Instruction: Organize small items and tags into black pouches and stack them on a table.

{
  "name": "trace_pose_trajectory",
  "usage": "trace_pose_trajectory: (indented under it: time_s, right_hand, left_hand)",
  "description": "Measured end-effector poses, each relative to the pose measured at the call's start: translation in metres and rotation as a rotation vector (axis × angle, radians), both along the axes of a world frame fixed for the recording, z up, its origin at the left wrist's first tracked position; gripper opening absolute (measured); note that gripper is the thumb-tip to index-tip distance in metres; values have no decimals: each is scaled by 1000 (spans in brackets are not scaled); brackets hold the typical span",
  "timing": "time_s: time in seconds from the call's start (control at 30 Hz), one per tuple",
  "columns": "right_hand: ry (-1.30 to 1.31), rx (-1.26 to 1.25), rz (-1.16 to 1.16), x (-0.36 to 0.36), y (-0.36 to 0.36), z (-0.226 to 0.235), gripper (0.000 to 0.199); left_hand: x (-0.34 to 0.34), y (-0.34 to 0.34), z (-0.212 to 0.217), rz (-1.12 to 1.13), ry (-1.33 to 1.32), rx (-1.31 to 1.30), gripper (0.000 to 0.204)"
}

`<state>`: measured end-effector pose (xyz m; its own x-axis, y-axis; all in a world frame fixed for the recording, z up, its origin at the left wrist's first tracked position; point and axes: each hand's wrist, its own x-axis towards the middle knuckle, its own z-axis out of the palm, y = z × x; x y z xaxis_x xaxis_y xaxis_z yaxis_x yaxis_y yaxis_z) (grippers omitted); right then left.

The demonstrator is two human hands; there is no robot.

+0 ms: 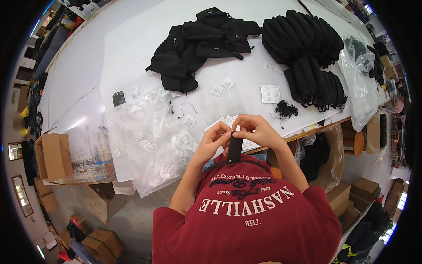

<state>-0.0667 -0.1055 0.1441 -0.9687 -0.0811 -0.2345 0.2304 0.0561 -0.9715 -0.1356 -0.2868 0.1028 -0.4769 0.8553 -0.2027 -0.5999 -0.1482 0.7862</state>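
Observation:
Close to my body, at the near edge of the table, both hands meet over a black tag (234, 149), a narrow flat strip hanging down in front of my red shirt. My left hand (217, 138) pinches at its top end, fingers closed. On the other side, my right hand (257, 130) also pinches the top edge between thumb and fingers. Whether a thin string runs between the fingertips is too small to tell. Just beyond the hands lie white printed cards (214, 124). A tangle of black tag strings (286, 109) sits right of them, beside another printed card (270, 93).
Black zip pouches (211, 39) are heaped at the far middle; more pouches (303, 39) stand packed in rows at the right. Clear plastic bags (145, 136) spread over the left, near a black card (118, 98). Small white labels (216, 90) are scattered about. A cardboard box (55, 155) stands far left.

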Motion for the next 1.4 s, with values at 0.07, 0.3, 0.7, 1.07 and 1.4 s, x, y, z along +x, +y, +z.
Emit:
trace_pose_trajectory:
  time_s: [0.07, 0.3, 0.7, 1.07, 1.4]
  right_hand:
    - [-34, -140, 13, -4, -2, 1, 11]
    - [-116, -211, 47, -15, 6, -10, 16]
    - [-166, -180, -210, -9, 25, -34, 10]
    - [-148, -137, -219, -4, 30, -44, 13]
    - [-122, 51, -241, 27, 50, -25, 15]
  left_hand:
    - [-3, -2, 3, 22, 154, 4, 11]
    - [-19, 27, -4, 303, 233, -35, 8]
    - [-314, 20, -158, 781, 464, -1187, 94]
    - [-258, 57, -92, 447, 187, -483, 52]
    - [-71, 20, -103, 68, 1596, -597, 68]
